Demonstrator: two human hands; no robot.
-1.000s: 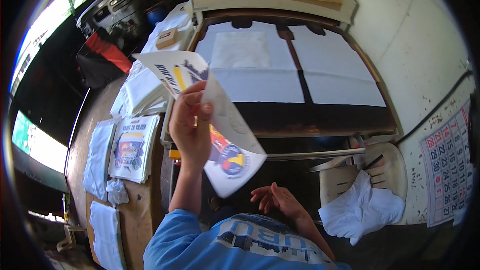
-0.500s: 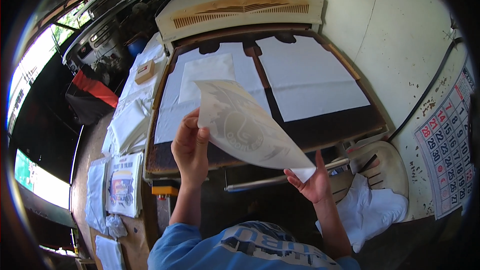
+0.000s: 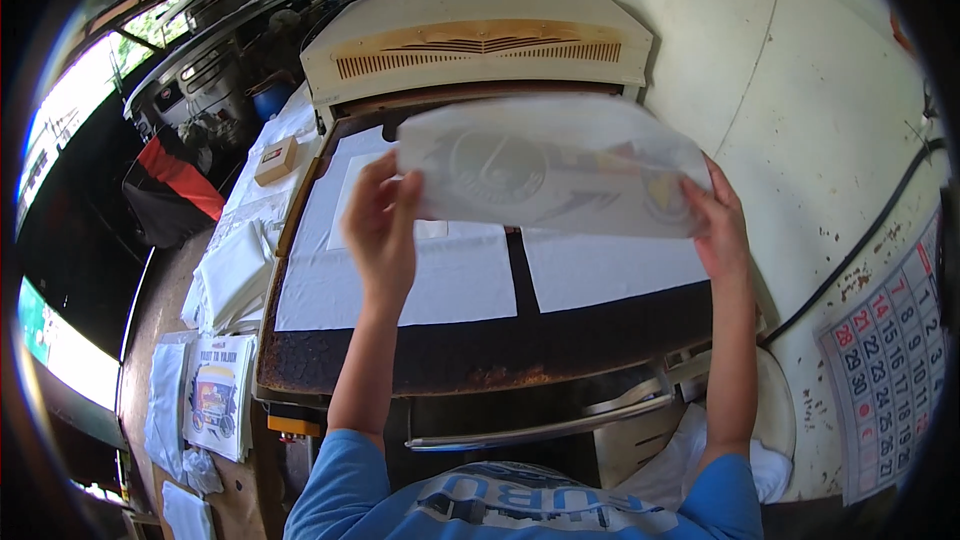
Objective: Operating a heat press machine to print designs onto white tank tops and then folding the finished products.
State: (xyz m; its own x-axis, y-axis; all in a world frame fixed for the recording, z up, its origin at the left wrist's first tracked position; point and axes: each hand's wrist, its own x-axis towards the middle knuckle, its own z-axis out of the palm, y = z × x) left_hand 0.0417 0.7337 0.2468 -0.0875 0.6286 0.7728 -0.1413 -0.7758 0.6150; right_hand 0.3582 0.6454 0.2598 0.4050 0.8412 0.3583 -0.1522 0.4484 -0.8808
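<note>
Pinching a thin, see-through white sheet with faint pictures on it (image 3: 560,175), the left hand (image 3: 383,225) and the right hand (image 3: 722,228) are well apart — one tight on each end. The sheet is up in the air over a wide, flat, dark brown bed (image 3: 440,350). Two flat white cloths (image 3: 400,290) lie there side by side — a dark strip runs between them.
</note>
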